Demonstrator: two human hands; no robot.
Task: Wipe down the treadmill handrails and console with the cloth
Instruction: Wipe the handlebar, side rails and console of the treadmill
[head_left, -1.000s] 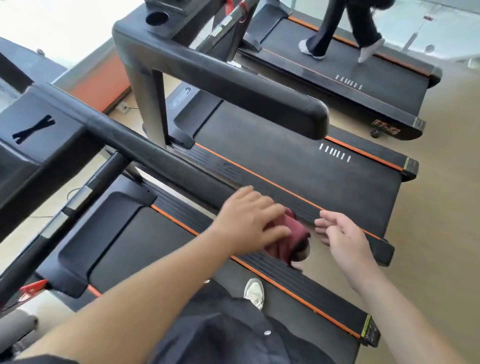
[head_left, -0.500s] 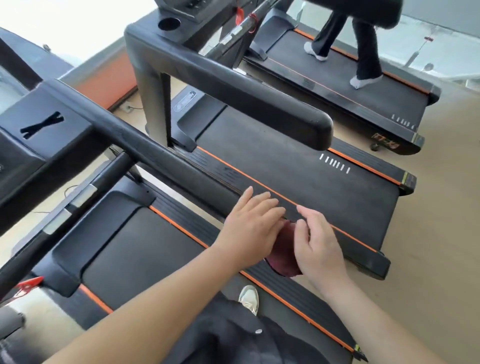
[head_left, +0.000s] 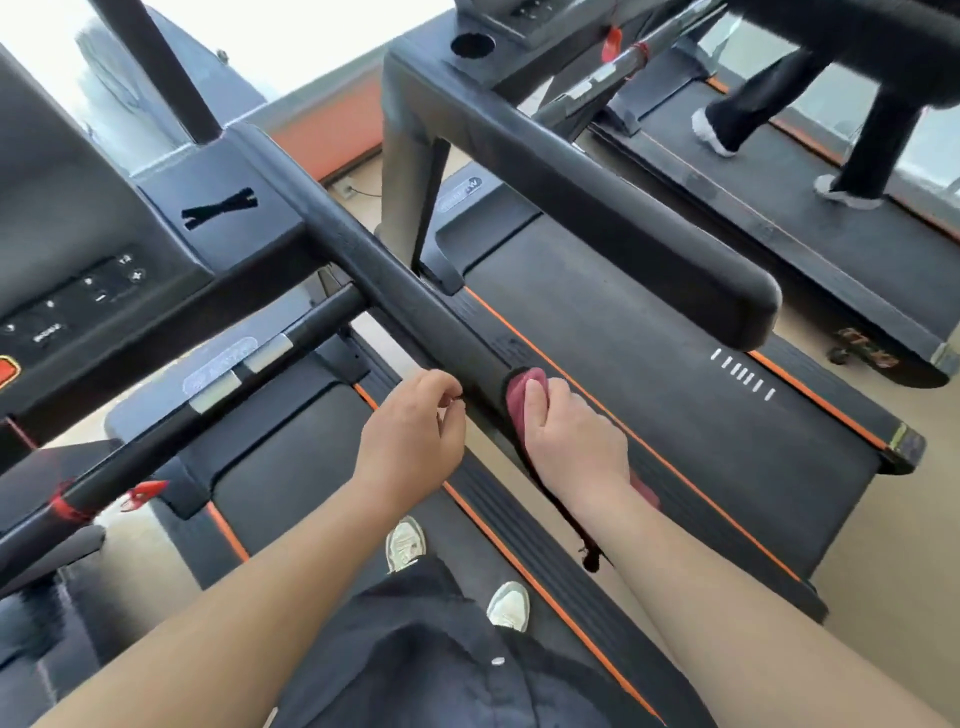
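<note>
A dark red cloth (head_left: 522, 391) is wrapped over the near end of my treadmill's black right handrail (head_left: 374, 265). My right hand (head_left: 566, 441) grips the cloth there, and a tail of it hangs below my wrist. My left hand (head_left: 415, 441) hovers just left of the rail's end, fingers loosely curled, holding nothing. The console (head_left: 67, 291) with its buttons sits at the far left.
A thin black crossbar (head_left: 208, 395) with silver sensor plates runs below the console. A second treadmill's handrail (head_left: 623, 228) stands to the right. Beyond it a person (head_left: 779, 104) walks on a third treadmill. My shoes (head_left: 405, 545) are on the belt.
The cloth passed from my left hand to my right, which now holds it on the rail's end. My left hand pulled back to the left. The view shifted left, showing the console.
</note>
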